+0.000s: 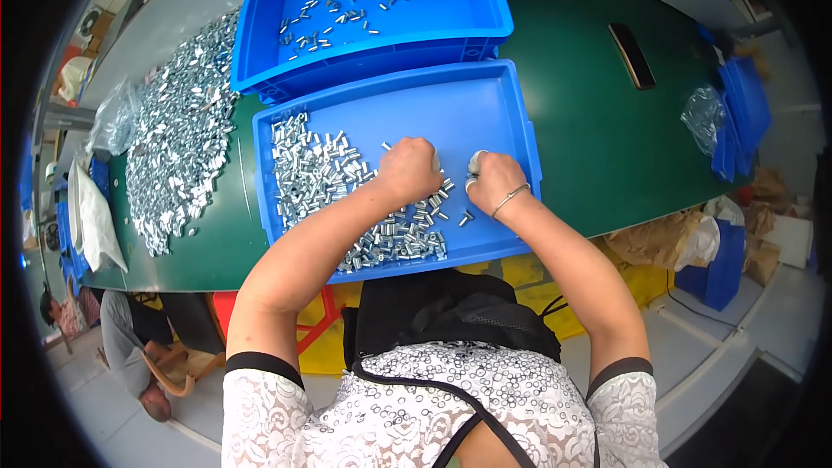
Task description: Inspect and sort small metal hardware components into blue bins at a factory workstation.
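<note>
Both hands are over the shallow blue tray, which holds a heap of small silvery metal cylinders along its left and near sides. My left hand is closed, its fingers curled at the right edge of the heap; whatever lies inside them is hidden. To its right, my right hand is closed too, with white coverings on the fingertips. A bit of something shiny shows by those fingertips, too small to name. A few loose cylinders lie on the tray floor between and below the hands.
A deeper blue bin with scattered cylinders stands beyond the tray. A big pile of metal cylinders covers the left of the green table. On the right are a phone and clear plastic bag. A person is at lower left.
</note>
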Demonstrator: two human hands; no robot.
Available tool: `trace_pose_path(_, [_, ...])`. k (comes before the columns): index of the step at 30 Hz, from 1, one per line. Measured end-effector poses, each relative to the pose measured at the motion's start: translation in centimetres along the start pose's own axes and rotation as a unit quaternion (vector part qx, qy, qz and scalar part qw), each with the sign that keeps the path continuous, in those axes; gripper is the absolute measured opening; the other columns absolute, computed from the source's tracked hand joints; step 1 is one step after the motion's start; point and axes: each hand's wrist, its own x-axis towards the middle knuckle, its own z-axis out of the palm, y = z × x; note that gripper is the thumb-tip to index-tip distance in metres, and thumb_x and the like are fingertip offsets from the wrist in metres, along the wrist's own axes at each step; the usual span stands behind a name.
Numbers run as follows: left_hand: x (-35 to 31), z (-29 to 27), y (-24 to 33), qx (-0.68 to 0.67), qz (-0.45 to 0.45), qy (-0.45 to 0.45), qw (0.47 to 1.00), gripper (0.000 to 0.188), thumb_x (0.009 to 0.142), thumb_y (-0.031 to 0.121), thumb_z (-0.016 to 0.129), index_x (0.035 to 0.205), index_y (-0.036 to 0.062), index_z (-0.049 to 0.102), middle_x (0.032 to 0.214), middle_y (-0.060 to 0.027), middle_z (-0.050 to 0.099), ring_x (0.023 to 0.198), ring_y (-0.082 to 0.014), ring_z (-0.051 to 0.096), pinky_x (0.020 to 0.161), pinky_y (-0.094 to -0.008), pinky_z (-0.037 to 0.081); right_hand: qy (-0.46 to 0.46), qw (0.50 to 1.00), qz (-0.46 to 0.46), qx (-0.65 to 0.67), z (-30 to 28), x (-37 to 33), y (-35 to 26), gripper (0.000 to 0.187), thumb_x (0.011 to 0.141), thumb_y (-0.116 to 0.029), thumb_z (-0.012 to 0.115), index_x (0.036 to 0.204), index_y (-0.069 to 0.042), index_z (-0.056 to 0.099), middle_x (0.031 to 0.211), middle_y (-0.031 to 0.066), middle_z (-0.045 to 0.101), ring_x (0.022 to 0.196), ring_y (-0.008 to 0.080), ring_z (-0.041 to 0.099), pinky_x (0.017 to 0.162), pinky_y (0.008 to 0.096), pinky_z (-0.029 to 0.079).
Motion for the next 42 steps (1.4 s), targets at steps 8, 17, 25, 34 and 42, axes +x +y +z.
trace_pose_path(8, [0.3, 3.7, 3.5, 0.029, 0.025, -0.059, 0.998, 0.023, 0.065, 0.016, 0.065, 0.080, -0.0008, 0.067, 0.090, -0.0222, 0.064, 0.087, -0.0349, 0.063, 0.077, -0.0402, 0.052, -0.029, 0.851, 0.262, 0.454, 3.5, -4.4, 2.8, 0.009, 0.072, 0.000, 0.063, 0.080, 0.004, 0.064, 0.071, 0.0128, 0.065, 0.057, 0.0196, 0.064, 0.049, 0.0294, 0.053])
trace_pose_path(17, [2.6, 3.0, 2.0, -0.003, -0.002, -0.097, 0.995, 0.019, 0.068, 0.015, 0.066, 0.075, -0.0023, 0.066, 0.073, -0.0163, 0.066, 0.072, -0.0272, 0.066, 0.067, -0.0368, 0.053, 0.031, 0.769, 0.344, 0.538, 3.2, -2.3, -0.1, 0.011, 0.076, 0.004, 0.057, 0.086, 0.005, 0.062, 0.075, 0.0112, 0.065, 0.058, 0.0167, 0.064, 0.045, 0.0269, 0.052])
trace_pose_path(25, [0.3, 4.1, -0.1, -0.246, 0.037, -0.088, 0.965, 0.012, 0.074, 0.005, 0.067, 0.082, -0.0029, 0.066, 0.071, -0.0064, 0.065, 0.061, -0.0079, 0.059, 0.055, -0.0245, 0.047, 0.016, 0.761, 0.278, 0.586, 2.8, -4.6, 0.8, 0.020, 0.080, 0.003, 0.058, 0.100, 0.004, 0.059, 0.080, 0.0086, 0.063, 0.066, 0.0131, 0.062, 0.054, 0.0240, 0.051])
trace_pose_path(34, [-9.7, 1.5, 3.6, -0.270, 0.195, 0.040, 0.942, 0.017, 0.079, 0.002, 0.066, 0.095, -0.0020, 0.062, 0.079, -0.0028, 0.061, 0.071, -0.0072, 0.057, 0.058, -0.0216, 0.046, 0.045, 0.780, 0.013, 0.624, -0.8, -11.2, 0.0, 0.020, 0.085, 0.002, 0.056, 0.105, 0.002, 0.056, 0.089, 0.0050, 0.062, 0.075, 0.0102, 0.060, 0.064, 0.0230, 0.050])
trace_pose_path(42, [-12.3, 2.9, 3.4, -0.466, 0.005, 0.111, 0.878, 0.013, 0.079, 0.001, 0.066, 0.092, -0.0001, 0.062, 0.081, -0.0052, 0.062, 0.076, -0.0102, 0.059, 0.066, -0.0240, 0.050, -0.037, 0.766, -0.033, 0.641, -0.9, -11.0, -1.6, 0.021, 0.084, 0.002, 0.059, 0.105, 0.002, 0.057, 0.092, 0.0055, 0.061, 0.078, 0.0109, 0.059, 0.069, 0.0242, 0.050])
